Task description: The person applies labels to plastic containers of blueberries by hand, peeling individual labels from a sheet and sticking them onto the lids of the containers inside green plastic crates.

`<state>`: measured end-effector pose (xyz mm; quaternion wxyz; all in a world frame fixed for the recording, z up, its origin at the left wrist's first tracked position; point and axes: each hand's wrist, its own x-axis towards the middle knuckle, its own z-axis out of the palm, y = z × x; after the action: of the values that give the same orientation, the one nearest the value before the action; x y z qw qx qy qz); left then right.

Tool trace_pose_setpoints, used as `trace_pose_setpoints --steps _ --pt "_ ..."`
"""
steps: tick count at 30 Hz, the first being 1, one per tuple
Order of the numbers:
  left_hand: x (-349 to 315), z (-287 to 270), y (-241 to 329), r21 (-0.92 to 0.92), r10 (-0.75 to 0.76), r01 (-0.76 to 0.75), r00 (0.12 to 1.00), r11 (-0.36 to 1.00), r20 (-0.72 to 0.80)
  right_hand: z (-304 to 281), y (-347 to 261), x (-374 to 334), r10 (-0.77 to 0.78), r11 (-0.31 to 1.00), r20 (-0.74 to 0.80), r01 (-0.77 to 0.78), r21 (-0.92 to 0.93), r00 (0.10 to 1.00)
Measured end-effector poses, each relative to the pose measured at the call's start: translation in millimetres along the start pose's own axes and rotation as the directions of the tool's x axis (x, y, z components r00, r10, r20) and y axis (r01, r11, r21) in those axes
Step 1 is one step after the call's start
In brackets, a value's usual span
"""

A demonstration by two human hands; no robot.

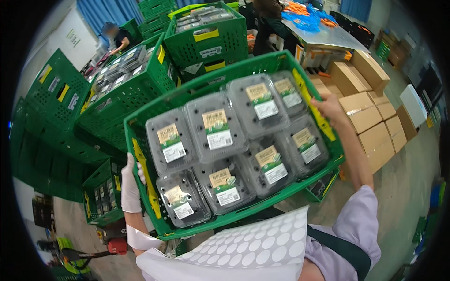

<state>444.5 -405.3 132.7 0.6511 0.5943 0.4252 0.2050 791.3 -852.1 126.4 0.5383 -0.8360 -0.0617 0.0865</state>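
A green plastic crate [187, 96] with yellow handle strips is held up in front of me, tilted so its right side sits higher in view. Inside lie several clear lidded punnets [229, 154] with beige, green and white labels; their contents look dark. My left hand [131, 183], in a white glove, is closed around the crate's left handle. The bare right hand [331, 110] grips the handle at the opposite end, its fingers partly hidden by the rim. Below the crate, a sheet of round white stickers [253, 246] drapes across my front near the left forearm.
Stacked green crates [206, 47] of packs stand ahead and to the left. A lower crate [99, 194] sits on the floor at left. Cardboard boxes [375, 136] are at right. Behind, a person [268, 23] stands by a metal table [335, 40] bearing orange produce and blue plastic.
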Motion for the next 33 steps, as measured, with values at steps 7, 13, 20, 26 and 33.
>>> trace_pose_setpoints --steps 7,13,20,26,33 --pt "-33.2 52.7 151.3 -0.051 0.170 -0.167 0.984 0.985 0.050 -120.6 -134.8 73.6 -0.285 0.957 0.217 0.266 0.114 0.934" --pt "-7.0 52.1 179.3 -0.193 0.280 -0.257 0.955 0.947 0.100 -145.5 -178.1 121.8 -0.398 0.916 0.256 0.394 0.068 0.881" --pt "-46.5 87.9 209.7 -0.390 0.250 -0.188 0.962 0.901 0.113 -166.1 -186.9 139.9 -0.434 0.895 0.234 0.446 -0.001 0.870" --pt "-51.1 105.7 194.9 -0.371 0.242 -0.219 0.970 0.902 0.017 -167.8 -174.0 184.3 -0.494 0.868 0.276 0.484 0.108 0.825" --pt "-67.3 162.1 178.4 -0.341 0.252 -0.249 0.967 0.906 -0.035 -180.7 -136.1 248.8 -0.407 0.902 0.412 0.288 0.321 0.815"
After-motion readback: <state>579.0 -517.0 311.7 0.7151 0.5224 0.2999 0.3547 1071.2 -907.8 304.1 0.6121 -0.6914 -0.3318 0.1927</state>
